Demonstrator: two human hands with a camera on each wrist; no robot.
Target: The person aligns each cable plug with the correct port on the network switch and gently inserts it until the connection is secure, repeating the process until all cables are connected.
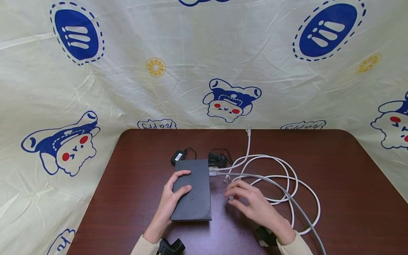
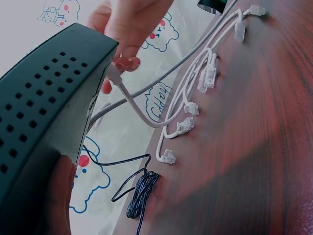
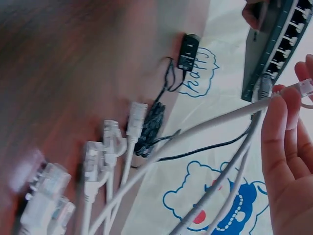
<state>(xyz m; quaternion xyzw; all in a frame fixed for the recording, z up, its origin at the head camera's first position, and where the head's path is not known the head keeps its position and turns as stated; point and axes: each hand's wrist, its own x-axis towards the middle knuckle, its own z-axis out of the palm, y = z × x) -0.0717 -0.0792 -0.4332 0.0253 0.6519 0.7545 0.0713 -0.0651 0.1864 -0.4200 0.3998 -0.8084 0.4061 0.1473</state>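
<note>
A dark network switch [image 1: 199, 209] is in my left hand [image 1: 169, 200], which grips it by its left side, thumb and fingers on the top. Along its right side runs a row of ports [image 3: 284, 46]. A grey Ethernet cable [image 1: 301, 209] and a white one sit at the rear end of that row. My right hand [image 1: 255, 205] is just right of the switch, pinching a white Ethernet cable [image 3: 220, 119] close behind its clear plug [image 3: 305, 88]. In the left wrist view that plug is near the switch's edge; whether they touch I cannot tell.
Behind the switch lie a black power adapter [image 1: 177, 157] and a bundled black cord [image 1: 217, 159]. Loops of white cable [image 1: 313, 198] spread over the brown table [image 1: 344, 170] on the right. Several loose white plugs [image 2: 208, 78] lie there. A patterned cloth [image 1: 188, 95] hangs behind.
</note>
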